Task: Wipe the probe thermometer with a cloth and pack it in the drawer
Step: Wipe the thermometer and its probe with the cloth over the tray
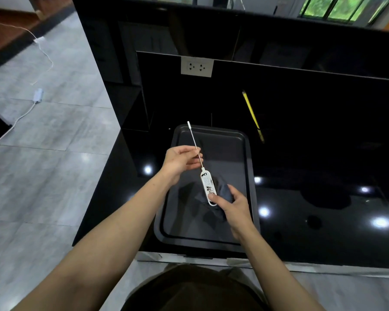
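Floor, far left: grey tiles, and a white cable [20, 117] trailing across them, well clear of the action.

Left hand [182, 162]: up over the tray, fingers pinched together on the thin metal stem, about midway along it.

Probe thermometer [208, 184]: held in the air between both hands, above the tray. The white body is smudged with dark marks, so the wipe looks unfinished.

Long axis: runs from near-right to far-left, leaning slightly. The white-capped tip points away from the person, past the tray's far edge; the rounded body end points back toward them.

Tray [245, 153]: dark, shallow, sitting on the glossy black counter [323, 209] at its near edge.

Cloth [222, 194]: dark and bunched, gathered under the thermometer body and spilling onto the tray.

Right hand [230, 206]: thumb pressed on the body's rounded end, fingers curled beneath with the cloth, clamping both together.

Doing it well: I'd say keep the left pinch steady as the anchor, wrap the cloth round the body, and draw it along the axis toward the tip so the smudges lift rather than smear.

Yellow tool [253, 115]: lying on the counter beyond the tray, apart from everything.

Drawer: not in view.
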